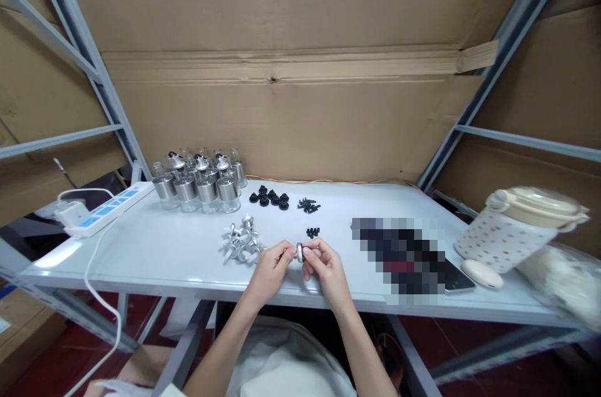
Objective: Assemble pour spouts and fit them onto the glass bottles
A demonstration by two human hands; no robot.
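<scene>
Between my two hands, just above the table's front part, is a small silver pour spout [299, 252] with a dark ring on its right side. My left hand [272, 267] pinches its left end. Fingers of my right hand [326, 264] press against the dark-ringed side. A pile of loose silver spouts [241, 242] lies just left of my left hand. Beyond my hands sit tiny black caps [313, 232], a group of black stoppers [269, 196] and some thin black tubes [308, 205]. My fingers partly cover the held piece.
Glass bottles with steel bands [206, 190] stand at the back left, a few topped with spouts. A white power strip [110, 209] with a cable lies at the left edge. On the right are a blurred-out dark device [457, 277], a white oval case [482, 273] and a dotted container [507, 231].
</scene>
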